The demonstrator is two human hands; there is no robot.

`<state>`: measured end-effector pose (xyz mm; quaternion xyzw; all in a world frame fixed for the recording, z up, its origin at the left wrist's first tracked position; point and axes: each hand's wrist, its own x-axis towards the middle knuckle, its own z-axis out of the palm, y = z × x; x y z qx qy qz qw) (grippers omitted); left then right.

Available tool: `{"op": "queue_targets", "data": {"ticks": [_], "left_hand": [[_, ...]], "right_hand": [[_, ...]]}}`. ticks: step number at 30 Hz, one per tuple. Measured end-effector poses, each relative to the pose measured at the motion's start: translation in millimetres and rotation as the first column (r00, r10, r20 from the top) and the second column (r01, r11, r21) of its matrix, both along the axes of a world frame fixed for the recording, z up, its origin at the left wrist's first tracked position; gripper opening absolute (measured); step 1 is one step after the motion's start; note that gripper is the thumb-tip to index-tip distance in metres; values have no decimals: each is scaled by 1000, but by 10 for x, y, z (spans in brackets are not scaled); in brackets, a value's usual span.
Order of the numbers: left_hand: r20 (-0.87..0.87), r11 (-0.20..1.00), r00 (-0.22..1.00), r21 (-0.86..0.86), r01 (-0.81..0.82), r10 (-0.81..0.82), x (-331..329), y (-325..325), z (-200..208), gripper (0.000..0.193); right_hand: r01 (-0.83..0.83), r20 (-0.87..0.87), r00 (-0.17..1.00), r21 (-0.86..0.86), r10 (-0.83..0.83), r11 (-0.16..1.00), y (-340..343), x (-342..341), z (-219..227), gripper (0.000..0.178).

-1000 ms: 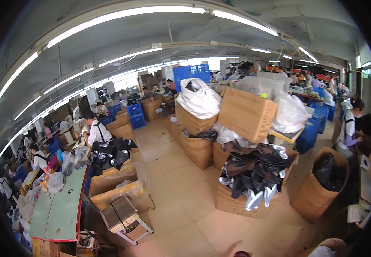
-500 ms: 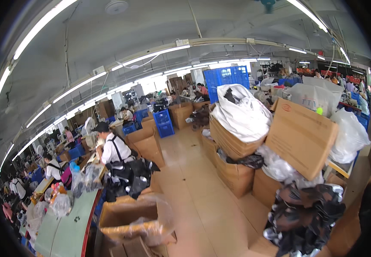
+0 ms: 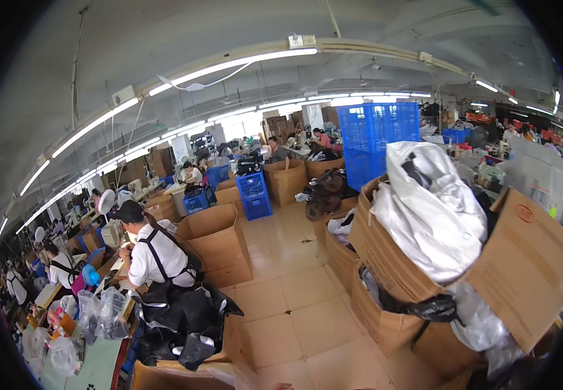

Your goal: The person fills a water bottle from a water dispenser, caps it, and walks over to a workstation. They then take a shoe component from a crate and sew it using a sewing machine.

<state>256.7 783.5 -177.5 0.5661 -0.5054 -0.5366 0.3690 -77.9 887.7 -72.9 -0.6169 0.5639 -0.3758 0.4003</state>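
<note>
Neither of my hands can be made out; a small blurred patch at the bottom edge is too little to name. Nearest on the left is an open cardboard box (image 3: 164, 377) with clear plastic at its rim. Beyond it, black fabric pieces (image 3: 181, 318) are heaped over another box. On my right, a large cardboard box (image 3: 385, 250) holds a bulging white sack (image 3: 428, 214). Beneath it stands a lower box (image 3: 382, 325), with black plastic hanging over its edge. A big cardboard flap (image 3: 525, 266) leans outward beside crumpled clear plastic (image 3: 480, 322).
A tiled aisle (image 3: 304, 292) runs ahead between the boxes. A co-worker (image 3: 158, 253) in a white shirt sits at a sewing machine on the left. Blue crates (image 3: 379, 143) are stacked at the right; another blue crate (image 3: 254, 195) stands by the aisle. A green-topped table (image 3: 96, 364) lies lower left.
My view has moved forward along the aisle and turned. The seated co-worker and the white sack look larger, and the dark fabric bundle at lower right has left the picture.
</note>
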Motion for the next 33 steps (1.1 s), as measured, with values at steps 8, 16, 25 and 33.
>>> {"op": "queue_targets", "data": {"ticks": [8, 16, 25, 33], "left_hand": [[262, 967, 964, 234, -105, 42, 530, -2276, -591, 47], [256, 958, 952, 185, -217, 166, 1088, -5278, -811, 49], [258, 980, 953, 77, -184, 159, 1315, -9178, -252, 52], [416, 911, 885, 245, -331, 209, 2363, -11397, -627, 39]], "right_hand": [[-193, 117, 976, 93, 182, 977, -3653, 286, -322, 83], [-185, 275, 942, -60, 195, 981, -7039, 925, -276, 72], [-114, 227, 971, 197, 68, 974, -10410, 1102, -209, 77], [-322, 201, 939, 237, 278, 917, -13878, 1733, -499, 83]]}}
